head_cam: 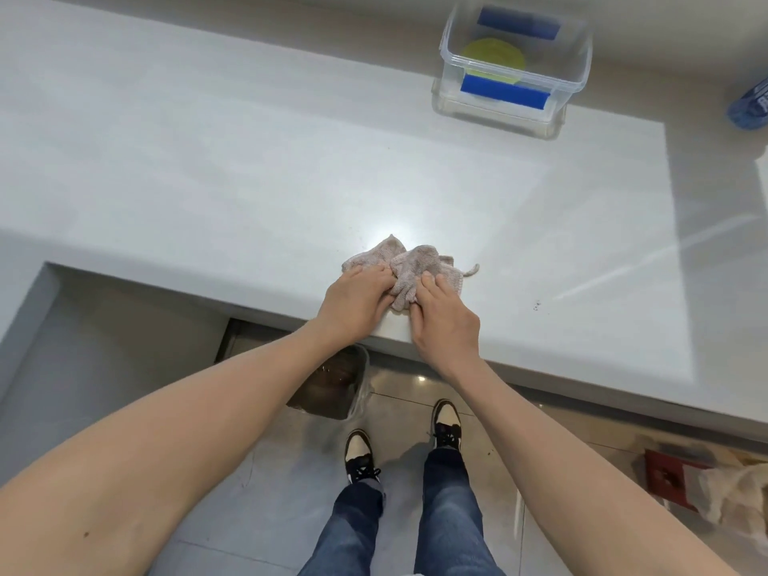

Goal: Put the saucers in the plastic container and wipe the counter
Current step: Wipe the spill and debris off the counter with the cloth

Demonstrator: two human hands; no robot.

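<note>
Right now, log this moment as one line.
stage: wiping | both hands: left hand, right hand on cloth at counter edge | saucer in container

No legible text, label, brand, number or sign found anywhere in view. The blue object (749,105) at the right edge of the counter (208,160) carries pale markings, but they are too blurred and too small to read. The blue strips on the plastic container (515,68) near the counter's far right corner are plain, with no print discernible.
</note>
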